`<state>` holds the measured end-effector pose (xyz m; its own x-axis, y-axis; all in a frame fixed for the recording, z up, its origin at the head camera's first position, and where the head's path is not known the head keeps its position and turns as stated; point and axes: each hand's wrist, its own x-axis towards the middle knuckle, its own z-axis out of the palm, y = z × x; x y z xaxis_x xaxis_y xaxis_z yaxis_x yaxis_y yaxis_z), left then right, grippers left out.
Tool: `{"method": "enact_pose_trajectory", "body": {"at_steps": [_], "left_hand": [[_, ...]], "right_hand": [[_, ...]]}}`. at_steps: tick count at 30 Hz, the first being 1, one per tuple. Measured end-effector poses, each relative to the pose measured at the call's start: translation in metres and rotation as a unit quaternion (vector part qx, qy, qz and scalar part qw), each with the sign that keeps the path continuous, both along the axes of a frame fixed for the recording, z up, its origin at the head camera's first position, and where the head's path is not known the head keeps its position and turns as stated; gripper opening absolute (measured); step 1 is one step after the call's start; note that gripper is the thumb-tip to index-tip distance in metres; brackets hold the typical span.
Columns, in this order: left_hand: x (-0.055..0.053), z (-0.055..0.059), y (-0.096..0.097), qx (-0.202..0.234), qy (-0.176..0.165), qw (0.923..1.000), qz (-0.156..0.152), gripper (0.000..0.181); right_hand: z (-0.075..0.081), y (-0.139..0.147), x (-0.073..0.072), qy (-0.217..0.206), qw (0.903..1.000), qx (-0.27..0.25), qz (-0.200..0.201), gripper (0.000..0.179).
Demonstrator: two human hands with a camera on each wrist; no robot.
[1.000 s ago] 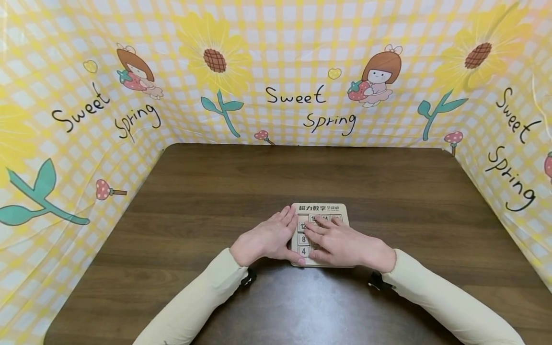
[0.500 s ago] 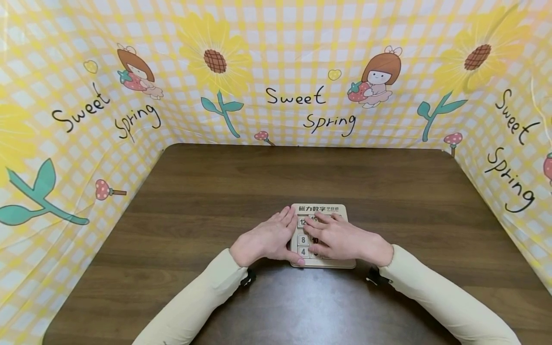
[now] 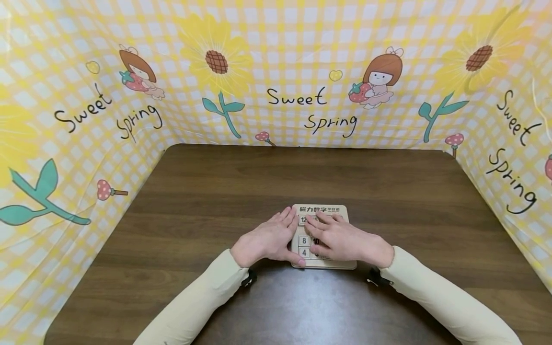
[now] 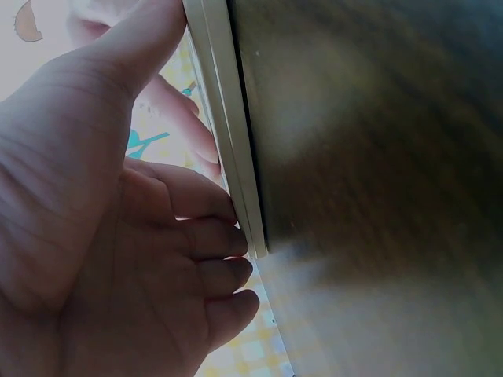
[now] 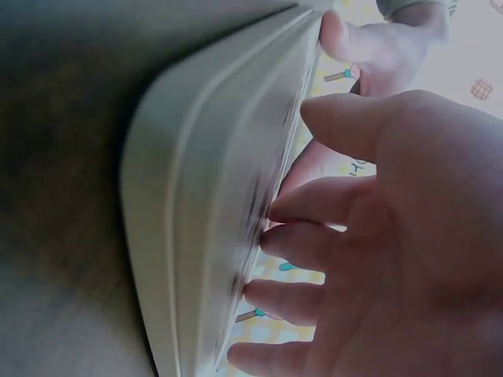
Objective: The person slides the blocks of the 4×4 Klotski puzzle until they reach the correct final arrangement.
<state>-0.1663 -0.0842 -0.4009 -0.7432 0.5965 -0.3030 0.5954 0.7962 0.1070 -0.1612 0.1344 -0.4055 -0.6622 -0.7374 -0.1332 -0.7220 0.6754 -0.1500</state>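
A pale wooden number sliding puzzle lies flat on the table, with numbered square tiles in its frame. My left hand braces its left edge with extended fingers, the thumb at the near left corner. Spread over the tiles, my right hand touches the puzzle face with its fingertips and hides much of the right side. Tile 12 sits at the top left, with a bare slot below it. Tile 8 and tile 4 follow down that column. In the right wrist view the fingertips meet the puzzle's face.
The brown wood-grain table surrounds the puzzle. A yellow checked cloth with sunflowers and printed words hangs along the back and both sides. Dark wrist devices show beneath the pale sleeves.
Tile 12 has slid away from me into the top left slot, leaving a gap above tile 8. My right fingers shifted slightly with it; the left hand stays put.
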Motion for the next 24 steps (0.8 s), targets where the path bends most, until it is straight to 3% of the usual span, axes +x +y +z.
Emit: {"method": "enact_pose_trajectory", "body": {"at_steps": [14, 24], "left_hand": [[0.001, 0.001, 0.000, 0.002, 0.006, 1.0000, 0.002, 0.117], [0.001, 0.000, 0.000, 0.003, 0.003, 1.0000, 0.004, 0.117]], "right_hand": [[0.006, 0.004, 0.035, -0.004, 0.9997, 0.006, 0.024, 0.064], [0.008, 0.002, 0.039, 0.002, 0.9992, 0.011, 0.037, 0.062]]}}
